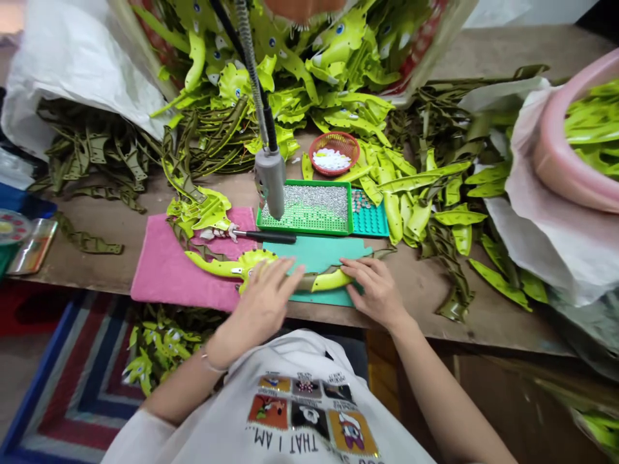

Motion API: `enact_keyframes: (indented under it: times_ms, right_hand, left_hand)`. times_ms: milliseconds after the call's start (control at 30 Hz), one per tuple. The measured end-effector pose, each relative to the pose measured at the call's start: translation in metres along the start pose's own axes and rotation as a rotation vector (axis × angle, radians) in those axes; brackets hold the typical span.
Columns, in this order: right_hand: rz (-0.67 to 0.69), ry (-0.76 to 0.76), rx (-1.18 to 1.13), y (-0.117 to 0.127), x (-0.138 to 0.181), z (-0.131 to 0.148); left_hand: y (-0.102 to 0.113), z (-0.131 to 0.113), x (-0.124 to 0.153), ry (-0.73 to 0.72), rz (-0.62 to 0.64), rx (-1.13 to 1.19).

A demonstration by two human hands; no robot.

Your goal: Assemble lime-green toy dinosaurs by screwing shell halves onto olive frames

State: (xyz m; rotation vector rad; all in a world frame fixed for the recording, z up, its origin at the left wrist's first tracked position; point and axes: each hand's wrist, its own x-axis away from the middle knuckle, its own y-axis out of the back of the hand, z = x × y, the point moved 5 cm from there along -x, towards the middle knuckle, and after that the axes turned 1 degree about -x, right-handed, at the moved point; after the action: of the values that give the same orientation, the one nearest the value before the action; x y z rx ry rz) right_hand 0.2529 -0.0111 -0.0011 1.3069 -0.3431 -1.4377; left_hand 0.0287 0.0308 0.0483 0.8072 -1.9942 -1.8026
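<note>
A long toy piece (331, 280) of yellow-green and dark olive plastic lies across the pink cloth (159, 264) and the teal mat (314, 252). My left hand (265, 293) rests over its wider middle part, fingers stretched out and slightly blurred. At the piece's right end, my right hand (377, 289) grips the yellow-green tip between thumb and fingers. Just beyond my hands is a black-handled screwdriver (273, 237). An electric screwdriver (271, 183) hangs from a coiled cable above a green tray (351, 212) of small silvery screws.
A red basket (355, 148) holds white bits, and a teal tray (382, 222) holds small coppery pieces. Yellow-green shells (416, 219) and olive strips (99, 151) are heaped around the bench. A pink tub (551, 135) stands at right; a white sack (72, 58) lies at left.
</note>
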Motion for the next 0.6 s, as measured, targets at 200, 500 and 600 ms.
enact_keyframes:
  times_ms: [200, 500, 600]
  right_hand:
    - [0.114, -0.085, 0.067, 0.007, 0.0, -0.003]
    - [0.148, -0.143, 0.179, 0.046, 0.004, -0.04]
    - [0.1, -0.145, 0.052, 0.043, -0.022, -0.044]
  left_hand:
    - [0.003, 0.086, 0.047, 0.215, 0.071, -0.03]
    - [-0.019, 0.047, 0.009, -0.004, -0.034, -0.01]
    - [-0.025, 0.045, 0.008, -0.021, -0.056, 0.038]
